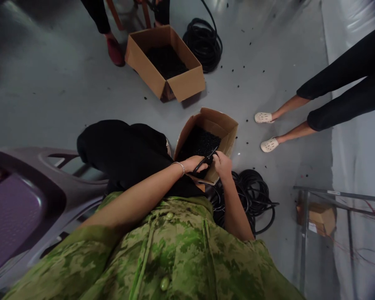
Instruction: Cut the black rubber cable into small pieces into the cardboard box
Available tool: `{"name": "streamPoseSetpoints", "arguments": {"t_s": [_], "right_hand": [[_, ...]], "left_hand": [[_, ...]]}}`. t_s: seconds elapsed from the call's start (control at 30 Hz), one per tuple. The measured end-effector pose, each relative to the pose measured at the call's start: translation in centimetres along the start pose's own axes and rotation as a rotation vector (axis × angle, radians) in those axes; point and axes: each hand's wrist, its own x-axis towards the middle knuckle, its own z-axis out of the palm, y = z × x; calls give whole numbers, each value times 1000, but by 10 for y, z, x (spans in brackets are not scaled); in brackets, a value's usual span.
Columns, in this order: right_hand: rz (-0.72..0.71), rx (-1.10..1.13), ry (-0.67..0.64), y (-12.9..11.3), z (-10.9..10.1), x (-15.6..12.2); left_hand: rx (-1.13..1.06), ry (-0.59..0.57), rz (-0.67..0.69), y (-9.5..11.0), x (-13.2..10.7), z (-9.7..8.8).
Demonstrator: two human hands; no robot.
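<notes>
My left hand point(196, 163), with a bracelet at the wrist, is closed around black-handled scissors point(200, 163), whose blades point up and to the right. Just beside it, my right hand point(223, 165) is closed, pinching a black hose point(216, 154) against the scissors' tips; much of the hose is hidden by the fingers. Both hands are above an open cardboard box point(228, 125), which holds many small black pieces point(200, 141). Coils of black hose point(253, 191) lie on the floor by my right forearm.
A second cardboard box point(187, 85) of black pieces stands ahead, near a person's red shoe point(115, 52) and another hose coil point(203, 43). Another person in pale clogs point(269, 144) stands at right. A metal frame point(304, 233) is at lower right, a grey chair point(65, 179) at left.
</notes>
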Motion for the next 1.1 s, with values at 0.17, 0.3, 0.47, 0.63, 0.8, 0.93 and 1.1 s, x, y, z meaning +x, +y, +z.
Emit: {"name": "streamPoseSetpoints", "arguments": {"t_s": [0.17,0.3,0.47,0.63,0.8,0.93,1.1], "right_hand": [[-16,-28,-22,-3,2,-2],[-31,-29,-28,-3,4,-1],[-66,-18,-30,0,3,-2],[-56,-25,-24,1,5,-4],[-40,-37,-35,0,9,-4],[-33,-56,-59,2,9,0],[45,-115,-77,0,13,4]], "left_hand": [[144,12,50,-2,-1,-1],[299,25,41,-1,-2,-3],[456,61,17,-2,-5,-3],[495,64,30,-2,-8,-3],[535,76,43,0,-10,-3],[584,108,59,2,-10,-2],[569,146,20,2,-6,-1]]}}
